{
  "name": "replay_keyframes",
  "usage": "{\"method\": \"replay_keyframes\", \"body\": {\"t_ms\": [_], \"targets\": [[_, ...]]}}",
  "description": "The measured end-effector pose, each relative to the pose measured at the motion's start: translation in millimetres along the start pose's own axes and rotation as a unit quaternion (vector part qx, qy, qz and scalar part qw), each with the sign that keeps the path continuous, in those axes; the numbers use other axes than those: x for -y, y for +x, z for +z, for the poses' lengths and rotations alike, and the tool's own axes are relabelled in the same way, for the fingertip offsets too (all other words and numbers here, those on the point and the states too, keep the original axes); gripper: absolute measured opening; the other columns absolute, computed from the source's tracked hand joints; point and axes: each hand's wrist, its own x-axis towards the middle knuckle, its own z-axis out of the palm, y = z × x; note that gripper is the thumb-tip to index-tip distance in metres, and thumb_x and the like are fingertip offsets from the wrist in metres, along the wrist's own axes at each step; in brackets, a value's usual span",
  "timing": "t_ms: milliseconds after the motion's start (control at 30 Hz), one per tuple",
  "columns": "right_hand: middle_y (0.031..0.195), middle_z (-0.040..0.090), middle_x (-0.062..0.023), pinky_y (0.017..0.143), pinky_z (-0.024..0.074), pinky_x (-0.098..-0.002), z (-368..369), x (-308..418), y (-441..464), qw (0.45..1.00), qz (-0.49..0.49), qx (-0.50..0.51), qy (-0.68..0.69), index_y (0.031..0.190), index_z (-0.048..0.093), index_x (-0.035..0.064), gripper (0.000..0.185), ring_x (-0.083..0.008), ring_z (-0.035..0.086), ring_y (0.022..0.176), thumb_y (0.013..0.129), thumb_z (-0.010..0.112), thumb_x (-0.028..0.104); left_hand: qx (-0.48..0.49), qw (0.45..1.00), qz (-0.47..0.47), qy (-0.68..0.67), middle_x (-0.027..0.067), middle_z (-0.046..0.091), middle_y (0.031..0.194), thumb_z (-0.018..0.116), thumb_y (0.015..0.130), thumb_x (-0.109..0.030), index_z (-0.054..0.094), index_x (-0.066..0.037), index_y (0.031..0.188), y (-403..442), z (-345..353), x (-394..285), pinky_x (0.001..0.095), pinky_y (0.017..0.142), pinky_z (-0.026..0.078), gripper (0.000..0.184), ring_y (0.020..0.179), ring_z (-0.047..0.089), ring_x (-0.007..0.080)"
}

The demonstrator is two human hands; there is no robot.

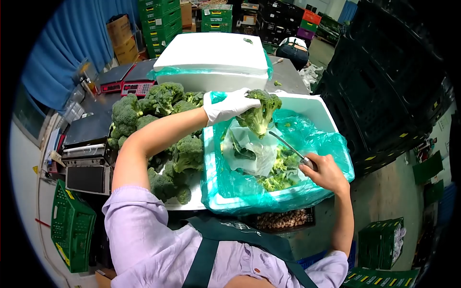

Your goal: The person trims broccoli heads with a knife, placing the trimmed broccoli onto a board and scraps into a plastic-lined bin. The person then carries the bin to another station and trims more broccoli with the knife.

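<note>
My left hand point(229, 106), in a white glove, is closed around a head of broccoli point(261, 111) above an open foam box point(209, 163). The stem of that broccoli points down toward the box. In my bare right hand point(325, 172) is the handle of a knife point(288, 145), its thin blade reaching up to the stem; whether blade and stem touch I cannot tell. Green plastic film point(312, 139) lines the box. Inside it lie white paper point(252, 161) and broccoli trimmings point(281, 175). Many broccoli heads point(165, 103) are piled left of the box, partly behind my left forearm.
A closed white foam box point(211, 55) stands at the table's back. Red scales point(137, 88) sit at the back left. Dark stacked crates point(384, 81) rise close on the right. Green crates point(72, 225) flank me below. Another person point(294, 52) bends down in the background.
</note>
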Motion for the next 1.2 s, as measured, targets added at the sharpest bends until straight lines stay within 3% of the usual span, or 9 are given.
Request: {"method": "replay_keyframes", "body": {"t_ms": [333,400,533,567,733,833,933,1067,1200], "targets": [[0.055,0.053,-0.0126,0.049,0.0403,-0.0364,30,-11,31,0.999,-0.049,-0.006,0.001,0.079,0.057,-0.0009,0.026,-0.0252,0.051,0.047,0.083,0.062,0.024,-0.131,0.980,0.138,0.060,0.0120,0.055,0.122,0.067,0.074,-0.024,0.048,-0.006,0.128,-20,10,-4,0.0313,0.099,0.038,0.061,0.114,0.051,0.0222],[0.066,0.059,-0.0219,0.057,0.0450,-0.0459,38,-16,37,1.000,0.014,0.007,-0.007,0.081,0.059,-0.0001,0.026,-0.0401,0.058,0.062,0.082,0.060,0.026,-0.160,0.969,0.164,0.090,0.0120,0.054,0.124,0.067,0.073,-0.024,0.048,-0.007,0.129,-24,11,-1,0.0320,0.100,0.038,0.062,0.114,0.051,0.0228],[0.082,0.063,-0.0236,0.075,0.0501,-0.0459,68,-29,38,0.960,0.101,0.138,-0.221,0.085,0.063,-0.0012,0.031,-0.0398,0.061,0.082,0.082,0.059,0.029,-0.232,0.927,0.277,0.102,0.0126,0.051,0.125,0.070,0.067,-0.021,0.048,-0.010,0.129,-30,6,-3,0.0340,0.101,0.038,0.067,0.116,0.050,0.0245],[0.086,0.064,-0.0231,0.075,0.0496,-0.0471,71,-32,36,0.960,0.111,0.162,-0.202,0.086,0.062,-0.0009,0.031,-0.0385,0.061,0.084,0.081,0.060,0.030,-0.251,0.908,0.304,0.143,0.0159,0.049,0.123,0.072,0.062,-0.019,0.048,-0.008,0.128,-32,1,-4,0.0377,0.099,0.040,0.071,0.115,0.049,0.0301],[0.077,0.062,-0.0237,0.069,0.0478,-0.0477,50,-23,25,0.987,0.044,0.113,-0.102,0.085,0.060,0.0002,0.030,-0.0411,0.060,0.075,0.081,0.061,0.030,-0.216,0.844,0.447,0.202,0.0193,0.043,0.133,0.068,0.059,-0.015,0.045,-0.004,0.131,-46,-36,6,0.0387,0.104,0.036,0.076,0.124,0.043,0.0326],[0.066,0.059,-0.0225,0.063,0.0456,-0.0466,38,-6,17,0.997,0.001,0.070,-0.013,0.082,0.058,0.0000,0.028,-0.0403,0.059,0.067,0.082,0.060,0.028,-0.194,0.869,0.439,0.122,0.0184,0.041,0.135,0.071,0.068,-0.016,0.041,-0.003,0.134,-65,-46,18,0.0396,0.103,0.036,0.074,0.127,0.041,0.0306],[0.065,0.058,-0.0208,0.059,0.0453,-0.0431,32,9,16,0.998,0.008,0.057,0.023,0.082,0.059,0.0005,0.026,-0.0382,0.058,0.063,0.082,0.061,0.027,-0.132,0.919,0.305,-0.210,0.0125,0.041,0.137,0.071,0.073,-0.009,0.032,-0.001,0.139,-93,-52,30,0.0354,0.102,0.037,0.077,0.126,0.040,0.0208],[0.063,0.059,-0.0185,0.054,0.0453,-0.0402,42,33,18,0.996,-0.044,-0.055,0.048,0.088,0.059,-0.0007,0.023,-0.0355,0.059,0.058,0.080,0.065,0.021,-0.162,0.912,0.297,-0.233,0.0109,0.041,0.138,0.075,0.072,-0.020,0.031,0.003,0.139,-113,-80,68,0.0339,0.106,0.031,0.084,0.124,0.042,0.0183],[0.064,0.060,-0.0176,0.054,0.0465,-0.0394,54,54,28,0.992,-0.089,-0.057,0.071,0.091,0.059,-0.0003,0.024,-0.0348,0.060,0.058,0.080,0.066,0.019,-0.174,0.898,0.291,-0.280,0.0105,0.040,0.139,0.078,0.068,-0.020,0.030,0.003,0.139,-142,-91,76,0.0353,0.106,0.032,0.089,0.124,0.043,0.0205]]}}
